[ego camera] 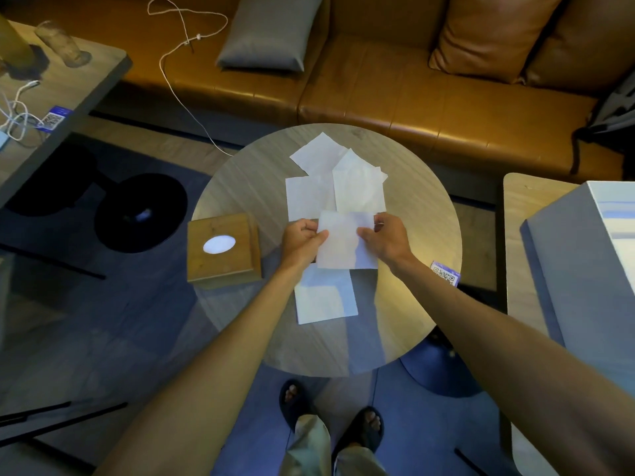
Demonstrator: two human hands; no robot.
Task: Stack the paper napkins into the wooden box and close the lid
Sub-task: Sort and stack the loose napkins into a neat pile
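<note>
Nearest, two sandalled feet (369, 424) stand on the floor below the rim of the round surface (412, 214). Five paper napkins can be counted on or over that surface. The nearest napkin (324, 298) lies flat closest to the person, its far edge covered in this view by the held napkin (345, 242). The left hand (302, 240) pinches that napkin's left edge between thumb and curled fingers, and the right hand (386, 240) pinches its right edge the same way. Level with the hands, at the left rim of the surface, sits the one wooden box (223, 250). Its lid is down, with a white oval opening in the top, and it is apart from the left hand. At the right rim lies one QR-code card (445, 273). Beyond the hands three more napkins overlap: the left napkin (305, 197), the right napkin (359, 187) and the farthest napkin (318, 154). Behind them runs a brown sofa (378, 97) with two cushions, a grey cushion (271, 32) and a brown cushion (491, 32), and one white cord (192, 63).
</note>
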